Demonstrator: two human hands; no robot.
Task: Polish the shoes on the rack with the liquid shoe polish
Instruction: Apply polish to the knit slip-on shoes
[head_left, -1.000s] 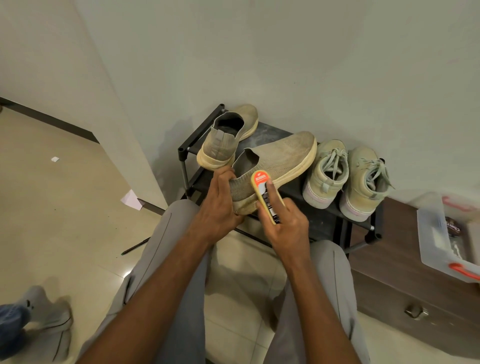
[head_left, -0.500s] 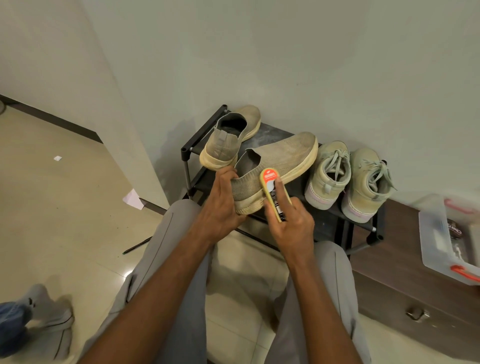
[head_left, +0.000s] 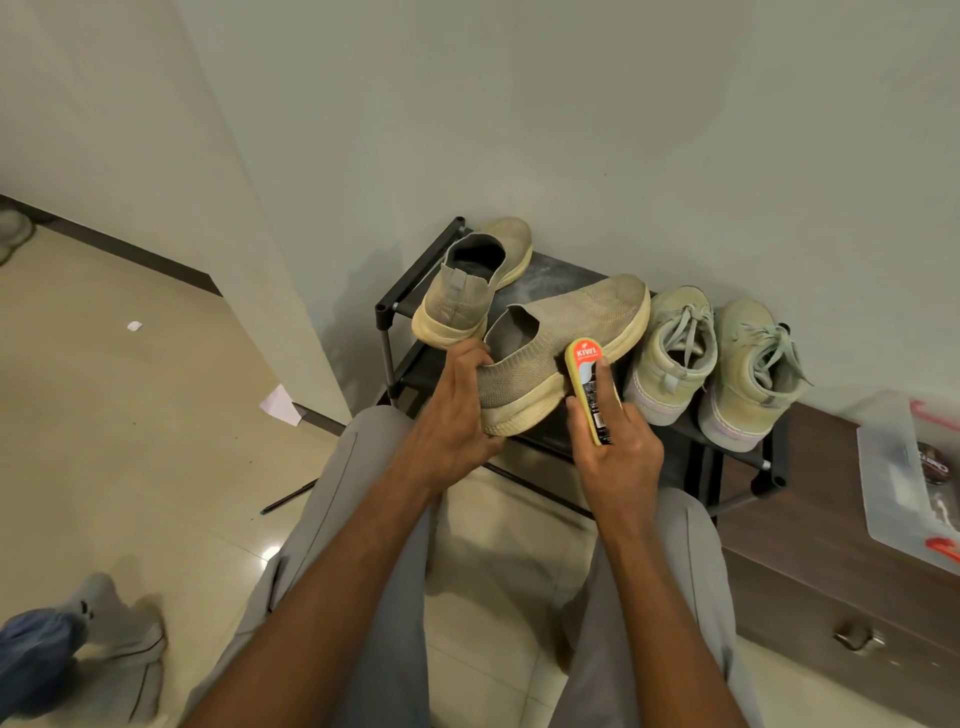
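The right hand (head_left: 615, 447) is wrapping its grip around the slim yellow shoe-polish bottle with the red label end (head_left: 589, 387), fingers curled under it and the index finger lying straight along its top, apparently so the applicator end can be pressed against the shoe with some control. The left hand (head_left: 454, 410) is clasping the heel of the beige knit slip-on shoe with the cream rubber sole (head_left: 561, 345), thumb hooking over the collar and fingers cupping beneath the sole, most likely to be steadying it against the push of the bottle. The shoe is being held tilted on its side, raised off the shelf and turned toward the person, which is exposing its flank to the bottle; the bottle's red end is touching that flank near the middle. Both forearms are reaching out over grey-trousered knees above the tiled floor. Just behind the held shoe, the black metal shoe rack (head_left: 387, 312) is standing against the wall, carrying the matching beige slip-on (head_left: 470, 286) at its left end with the heel facing outward, and a pair of pale green lace-up sneakers (head_left: 717, 364) side by side at the right. To the far right, a clear plastic box with red clips (head_left: 893, 467) is sitting on a dark wooden cabinet (head_left: 810, 561) beside the rack.
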